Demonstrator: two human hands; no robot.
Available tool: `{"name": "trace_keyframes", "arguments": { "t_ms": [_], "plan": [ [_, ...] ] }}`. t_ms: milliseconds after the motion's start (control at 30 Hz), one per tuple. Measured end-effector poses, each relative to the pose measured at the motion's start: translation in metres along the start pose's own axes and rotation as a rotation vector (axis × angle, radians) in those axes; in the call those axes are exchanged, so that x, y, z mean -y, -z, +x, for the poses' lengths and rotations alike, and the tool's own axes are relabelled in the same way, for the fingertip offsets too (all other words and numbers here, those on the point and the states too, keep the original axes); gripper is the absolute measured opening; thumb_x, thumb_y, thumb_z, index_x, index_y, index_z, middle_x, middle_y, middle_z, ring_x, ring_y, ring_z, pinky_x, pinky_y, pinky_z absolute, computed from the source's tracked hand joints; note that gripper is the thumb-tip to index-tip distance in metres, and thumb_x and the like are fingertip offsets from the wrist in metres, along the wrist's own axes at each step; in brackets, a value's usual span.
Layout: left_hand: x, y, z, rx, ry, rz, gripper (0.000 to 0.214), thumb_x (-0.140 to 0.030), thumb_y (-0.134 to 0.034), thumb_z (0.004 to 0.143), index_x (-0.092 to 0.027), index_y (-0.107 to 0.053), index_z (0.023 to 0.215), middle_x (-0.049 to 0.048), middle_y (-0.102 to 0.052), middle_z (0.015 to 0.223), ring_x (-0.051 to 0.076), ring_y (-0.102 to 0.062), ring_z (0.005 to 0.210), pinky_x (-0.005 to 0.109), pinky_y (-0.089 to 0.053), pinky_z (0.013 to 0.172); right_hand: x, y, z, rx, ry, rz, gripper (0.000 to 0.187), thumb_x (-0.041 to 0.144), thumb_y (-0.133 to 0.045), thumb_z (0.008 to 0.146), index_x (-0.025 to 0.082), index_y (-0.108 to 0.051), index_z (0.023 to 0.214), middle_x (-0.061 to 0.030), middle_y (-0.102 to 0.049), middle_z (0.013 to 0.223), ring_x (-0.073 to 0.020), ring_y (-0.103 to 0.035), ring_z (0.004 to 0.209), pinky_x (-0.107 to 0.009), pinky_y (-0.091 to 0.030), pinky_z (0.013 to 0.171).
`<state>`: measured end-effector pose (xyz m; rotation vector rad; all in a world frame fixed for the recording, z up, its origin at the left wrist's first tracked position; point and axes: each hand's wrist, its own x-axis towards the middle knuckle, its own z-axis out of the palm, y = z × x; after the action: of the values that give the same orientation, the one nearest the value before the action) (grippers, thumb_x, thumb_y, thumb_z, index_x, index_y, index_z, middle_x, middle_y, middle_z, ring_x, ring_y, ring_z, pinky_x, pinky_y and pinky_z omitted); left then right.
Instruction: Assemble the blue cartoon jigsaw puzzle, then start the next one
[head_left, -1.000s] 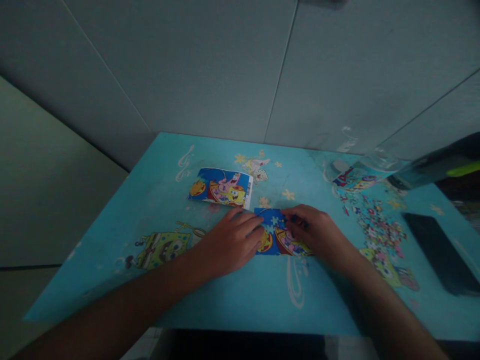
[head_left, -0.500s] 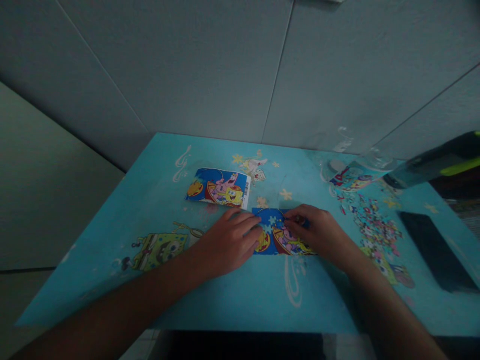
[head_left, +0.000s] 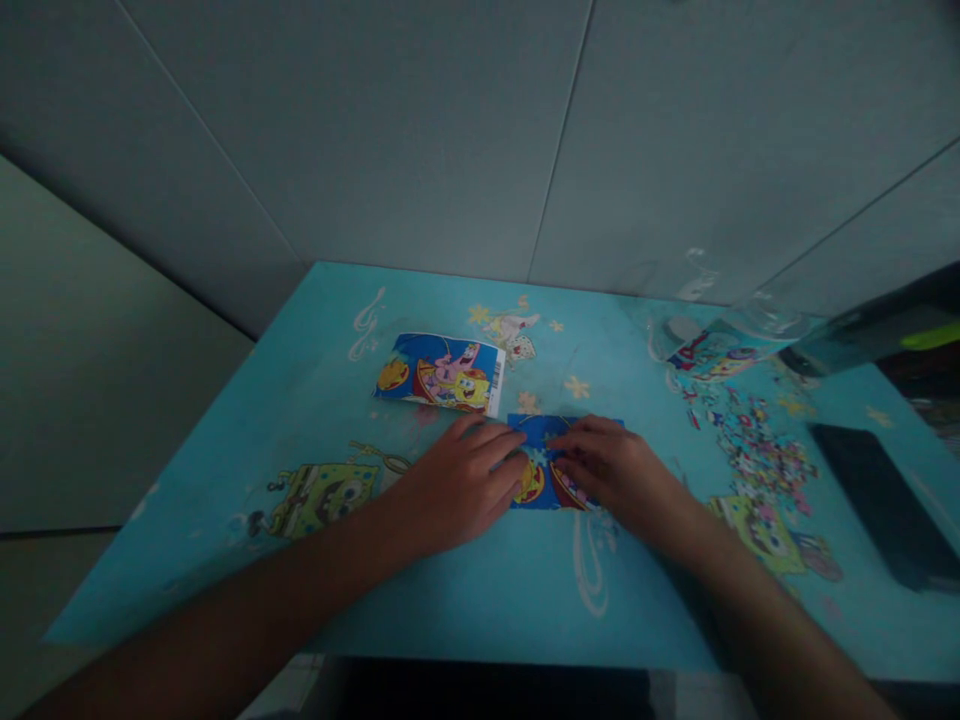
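Observation:
A small jigsaw puzzle [head_left: 537, 499] with a blue cartoon picture lies flat at the middle of the table, and a pale blue gap shows in its upper left part. My left hand [head_left: 469, 478] rests against its left edge, fingers stretched out and lying flat. Over the puzzle's middle and right side is my right hand [head_left: 611, 462], its thumb and fingertips pinched together beside the gap. What they pinch is too small and dark to make out. That hand covers much of the lower right picture. Behind the puzzle lies a picture packet [head_left: 442, 375] with the same scene.
The printed blue tabletop [head_left: 465, 610] meets a grey panel wall [head_left: 412, 150]. To the right are a heap of loose puzzle pieces [head_left: 769, 450], a dark phone-like slab [head_left: 885, 505], a clear plastic jar [head_left: 727, 345] on its side and a dark bottle [head_left: 870, 325].
My right hand has shifted left over the puzzle, its fingertips now beside the gap, uncovering the upper right corner. My left hand keeps its place. The view has moved slightly.

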<state>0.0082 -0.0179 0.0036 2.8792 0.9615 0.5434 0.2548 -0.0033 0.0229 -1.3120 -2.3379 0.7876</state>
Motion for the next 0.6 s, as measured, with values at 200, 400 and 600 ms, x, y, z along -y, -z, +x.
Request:
{"name": "trace_keyframes", "arguments": {
  "t_ms": [200, 400, 600],
  "plan": [
    [-0.0002, -0.0005, -0.0009, 0.009, 0.0, 0.005, 0.024, -0.024, -0.049, 0.1, -0.016, -0.064, 0.117, 0.0116, -0.062, 0.131, 0.026, -0.055, 0.121, 0.048, -0.038, 0.107, -0.0001, -0.001, 0.0001, -0.051, -0.028, 0.064, 0.027, 0.014, -0.063, 0.088, 0.025, -0.071, 0.111, -0.003, -0.073, 0.098, -0.0189, -0.068, 0.089, -0.034, -0.054, 0.082],
    [-0.0002, -0.0013, -0.0009, 0.001, -0.003, 0.006, 0.024, -0.023, -0.052, 0.098, -0.016, -0.064, 0.118, 0.012, -0.062, 0.131, 0.026, -0.056, 0.12, 0.049, -0.038, 0.106, -0.0007, -0.0018, 0.0003, -0.061, -0.018, 0.068, 0.028, 0.014, -0.063, 0.088, 0.027, -0.071, 0.112, -0.0026, -0.075, 0.101, -0.0197, -0.069, 0.092, -0.035, -0.055, 0.084],
    [-0.0009, 0.0019, 0.0003, 0.018, 0.002, 0.002, 0.024, -0.023, -0.05, 0.099, -0.016, -0.064, 0.117, 0.0118, -0.064, 0.128, 0.025, -0.057, 0.119, 0.048, -0.037, 0.107, -0.0011, -0.0048, 0.001, -0.072, -0.001, 0.085, 0.029, 0.013, -0.065, 0.088, 0.026, -0.07, 0.113, -0.0027, -0.074, 0.102, -0.0192, -0.068, 0.093, -0.035, -0.054, 0.088]
  ]
}}
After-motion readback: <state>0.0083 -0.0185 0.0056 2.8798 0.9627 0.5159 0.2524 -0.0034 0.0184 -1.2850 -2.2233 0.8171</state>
